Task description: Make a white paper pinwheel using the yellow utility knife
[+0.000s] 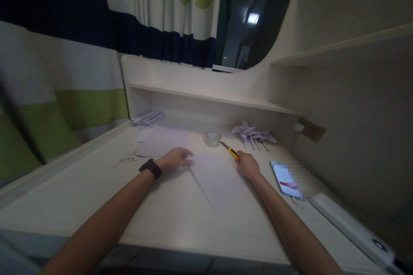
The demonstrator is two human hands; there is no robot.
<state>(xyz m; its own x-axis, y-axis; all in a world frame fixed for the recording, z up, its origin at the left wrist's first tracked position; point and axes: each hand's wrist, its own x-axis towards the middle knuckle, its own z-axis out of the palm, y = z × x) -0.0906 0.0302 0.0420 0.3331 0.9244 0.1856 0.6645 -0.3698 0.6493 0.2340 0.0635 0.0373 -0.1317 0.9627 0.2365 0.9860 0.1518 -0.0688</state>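
A white sheet of paper (214, 178) lies on the pale desk (97, 206) in front of me. My left hand (176, 158), with a black watch on the wrist, presses flat on the sheet's left corner. My right hand (248, 166) grips a yellow utility knife (230, 151) at the sheet's upper right edge, its blade pointing away from me.
A roll of clear tape (212, 138) stands behind the sheet. Folded paper shapes (253, 134) lie at the back right, more paper (151, 137) at the back left. A phone (287, 179) and a white power strip (350, 227) lie to the right.
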